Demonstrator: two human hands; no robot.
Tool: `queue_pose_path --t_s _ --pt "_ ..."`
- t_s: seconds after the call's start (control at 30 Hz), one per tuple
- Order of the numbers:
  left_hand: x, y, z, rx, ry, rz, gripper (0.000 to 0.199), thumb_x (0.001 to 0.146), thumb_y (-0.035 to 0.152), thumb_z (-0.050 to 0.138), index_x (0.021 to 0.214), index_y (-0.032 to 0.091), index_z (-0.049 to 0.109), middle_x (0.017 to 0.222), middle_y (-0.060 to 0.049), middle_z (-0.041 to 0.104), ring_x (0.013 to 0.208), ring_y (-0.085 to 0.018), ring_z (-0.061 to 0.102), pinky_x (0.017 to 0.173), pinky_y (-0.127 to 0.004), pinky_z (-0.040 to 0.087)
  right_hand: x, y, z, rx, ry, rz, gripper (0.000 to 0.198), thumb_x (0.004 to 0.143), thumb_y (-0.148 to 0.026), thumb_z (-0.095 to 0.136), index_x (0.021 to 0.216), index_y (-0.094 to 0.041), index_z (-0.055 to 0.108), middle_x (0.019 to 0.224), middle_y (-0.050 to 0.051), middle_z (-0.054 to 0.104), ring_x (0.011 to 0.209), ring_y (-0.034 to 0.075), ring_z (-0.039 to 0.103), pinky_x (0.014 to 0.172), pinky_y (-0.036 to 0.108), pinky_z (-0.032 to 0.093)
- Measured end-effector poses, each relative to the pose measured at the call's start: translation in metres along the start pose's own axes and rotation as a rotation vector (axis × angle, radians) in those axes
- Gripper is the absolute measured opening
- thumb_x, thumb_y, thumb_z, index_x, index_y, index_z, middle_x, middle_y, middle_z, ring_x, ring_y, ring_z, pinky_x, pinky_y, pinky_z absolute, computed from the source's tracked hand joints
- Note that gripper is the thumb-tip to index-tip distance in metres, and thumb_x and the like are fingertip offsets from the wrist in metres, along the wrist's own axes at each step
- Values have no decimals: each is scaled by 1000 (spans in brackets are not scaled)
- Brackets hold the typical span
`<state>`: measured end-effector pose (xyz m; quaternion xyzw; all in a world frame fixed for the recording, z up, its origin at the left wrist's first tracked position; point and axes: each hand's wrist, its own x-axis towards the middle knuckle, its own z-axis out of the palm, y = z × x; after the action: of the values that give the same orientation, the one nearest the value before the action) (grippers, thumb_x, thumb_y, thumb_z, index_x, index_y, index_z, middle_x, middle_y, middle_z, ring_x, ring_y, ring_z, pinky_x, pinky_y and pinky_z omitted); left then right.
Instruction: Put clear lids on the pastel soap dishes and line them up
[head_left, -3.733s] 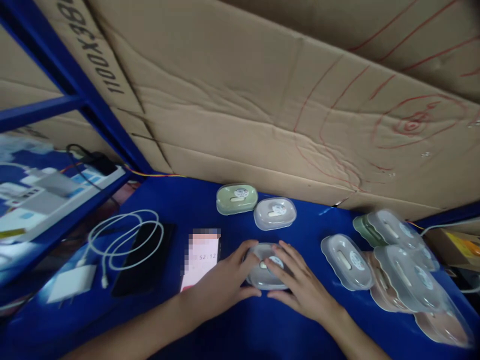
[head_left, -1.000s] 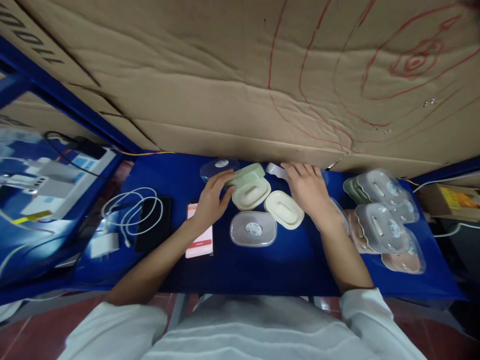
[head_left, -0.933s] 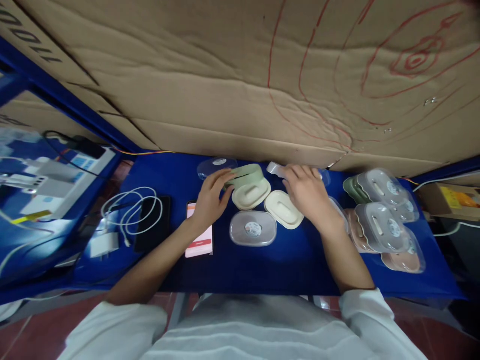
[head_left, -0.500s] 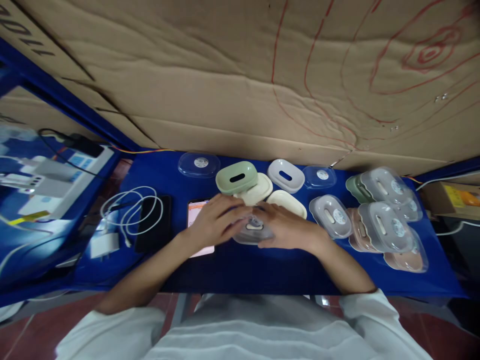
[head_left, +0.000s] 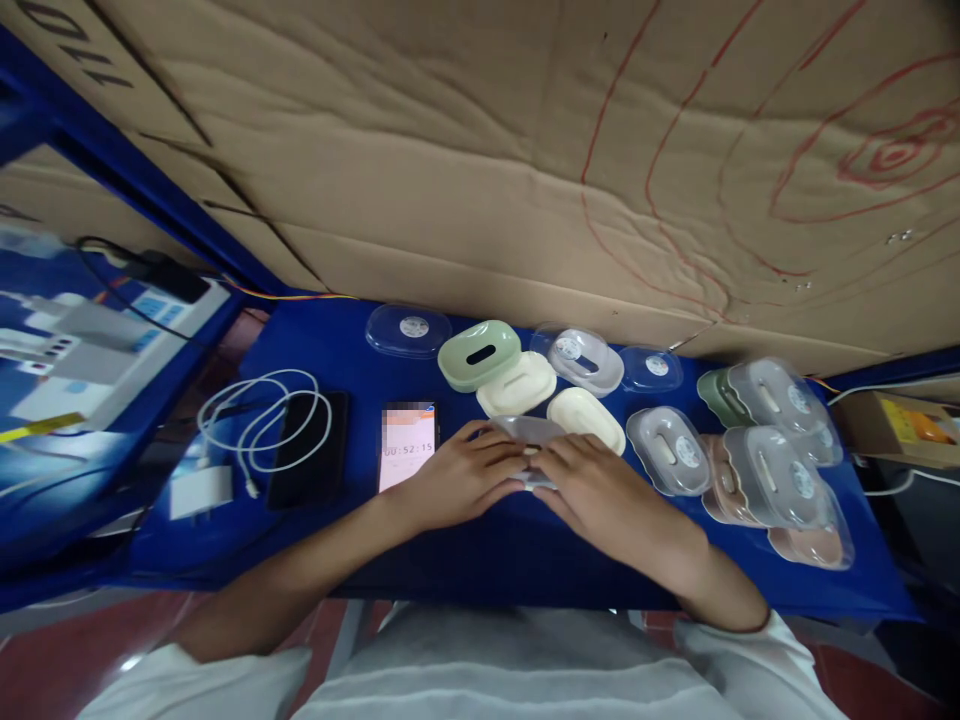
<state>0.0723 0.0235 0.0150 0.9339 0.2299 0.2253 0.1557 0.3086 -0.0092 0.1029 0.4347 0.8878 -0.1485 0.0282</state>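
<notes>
Low at the middle of the table, my left hand (head_left: 480, 465) and my right hand (head_left: 589, 475) grip a grey soap dish (head_left: 517, 428) from both sides. Their curled fingers meet over its middle and cover most of it. Just behind are two cream oval inserts (head_left: 589, 418). A green soap dish tray (head_left: 469, 362) with a slot leans against one of them. Farther back, a clear lid (head_left: 568, 347) with a round sticker rests partly over another grey tray (head_left: 604, 370).
Clear lids (head_left: 409, 330) lie along the cardboard wall (head_left: 450, 200). Lidded soap dishes (head_left: 772, 480) in grey, pink and green overlap at the right. To the left are a lit phone (head_left: 409, 465), a dark phone (head_left: 289, 480), and a charger (head_left: 201, 490) with a coiled white cable.
A clear stickered lid now lies over the back grey tray, which was uncovered before. My hands have closed in around the grey dish. The whole view has shifted slightly.
</notes>
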Motion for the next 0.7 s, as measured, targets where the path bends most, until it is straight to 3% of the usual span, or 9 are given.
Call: queue_pose_path --t_s 0.1,0.2,0.27,0.37,0.47,0.53,0.6,0.7 --pt "-1 -7 2 -9 124 -11 21 114 31 56 120 21 73 119 -6 83 116 -21 75 108 -40 50 0 -21 11 -154 15 68 33 99 -24 74 130 -12 71 121 16 76 109 33 73 96 49 61" --pt "3 -12 2 101 246 1 20 113 29 57 118 20 74 119 -7 83 115 -22 76 109 -41 50 -2 -26 12 -250 139 68 58 96 -21 78 150 -9 60 156 22 61 139 39 62 115 55 54" --pt "9 -15 -1 212 281 12 19 112 26 60 124 20 73 126 -8 82 120 -24 74 115 -45 48 -11 -20 7 -260 245 52 64 100 -25 73 160 -14 52 170 20 48 152 39 52 124 58 45" --pt "26 -24 -11 367 204 -24 28 109 17 60 134 21 71 138 -10 77 134 -29 69 127 -55 38 -41 3 10 -237 330 150 61 108 -34 63 165 -22 47 172 15 47 154 36 50 126 57 42" --pt "42 -30 -19 477 126 -171 50 103 2 49 148 18 64 157 -19 63 148 -38 58 129 -70 28 -81 37 41 -261 382 407 61 110 -39 57 166 -20 44 171 20 46 153 40 49 124 62 42" --pt "42 -23 -20 494 88 -216 58 100 -2 45 153 16 60 161 -22 58 150 -41 55 126 -71 33 -104 57 70 -291 440 570 64 111 -44 54 167 -17 42 167 26 48 155 45 46 124 71 37" --pt "32 -6 -15 461 34 -179 51 102 3 47 149 16 64 153 -22 64 141 -40 62 120 -64 44 -122 69 96 -293 488 673 64 111 -46 53 167 -19 41 165 26 50 156 48 43 123 79 32" --pt "3 31 4 363 -67 -143 32 105 25 62 135 19 72 142 -18 71 123 -38 70 107 -57 54 -135 75 117 -186 569 674 56 110 -46 58 162 -27 50 159 19 55 154 45 46 121 77 37"
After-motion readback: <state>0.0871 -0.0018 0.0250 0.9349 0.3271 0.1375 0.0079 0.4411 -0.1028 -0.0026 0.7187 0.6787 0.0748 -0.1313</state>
